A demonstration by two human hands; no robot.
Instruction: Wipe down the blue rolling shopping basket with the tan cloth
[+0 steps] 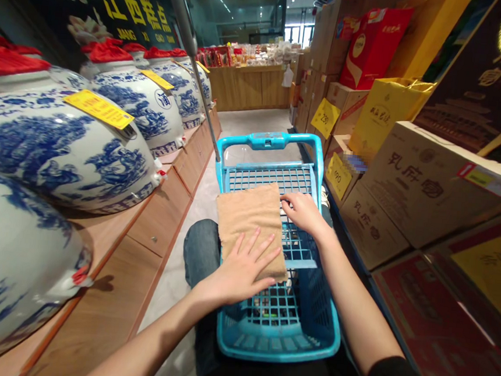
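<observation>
A tan cloth (252, 217) lies flat over the grid of a blue plastic shopping basket cart (278, 348). My left hand (246, 266) rests on the lower part of the cloth with its fingers spread and palm down. Close to the cloth's upper right edge is my right hand (303, 211), its fingers curled over the blue grid; whether they pinch the edge of the cloth or anything else is too small to tell. The handle (267, 140) of the cart stands beyond both hands.
Blue-and-white jars (57, 136) with red cloth tops line a wooden shelf (161, 206) on the left. Cardboard boxes (413, 184) and a yellow bag (379, 114) are stacked at the right. A metal pole (205, 102) rises beside the cart. A goods counter (250, 88) stands ahead.
</observation>
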